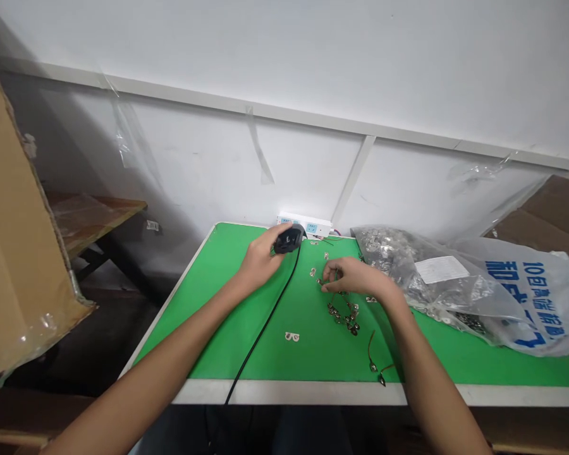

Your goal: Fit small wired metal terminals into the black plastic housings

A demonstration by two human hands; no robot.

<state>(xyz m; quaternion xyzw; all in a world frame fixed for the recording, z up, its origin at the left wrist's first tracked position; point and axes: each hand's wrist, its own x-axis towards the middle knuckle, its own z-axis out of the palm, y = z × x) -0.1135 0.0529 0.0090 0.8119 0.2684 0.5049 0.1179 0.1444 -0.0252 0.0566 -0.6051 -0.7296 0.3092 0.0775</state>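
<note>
My left hand (260, 256) is wrapped round a black rounded device (288, 239), whose black cable (270, 313) runs down over the front table edge. The device's exact kind is not clear. My right hand (351, 276) is curled, thumb and fingertips close together, with a small shiny piece at the fingertips that is too small to name. Just below it, a cluster of small metal parts with thin wires (345, 319) lies on the green tabletop (246, 354). Small pale double-holed pieces, one a flat piece (292, 337), lie scattered around.
A white power strip (308, 224) sits at the back against the wall. Clear plastic bags of metal parts (393, 253) and a white bag with blue print (526, 291) lie at right. Two wired parts (372, 364) lie near the front edge. A cardboard box (23, 234) stands at left.
</note>
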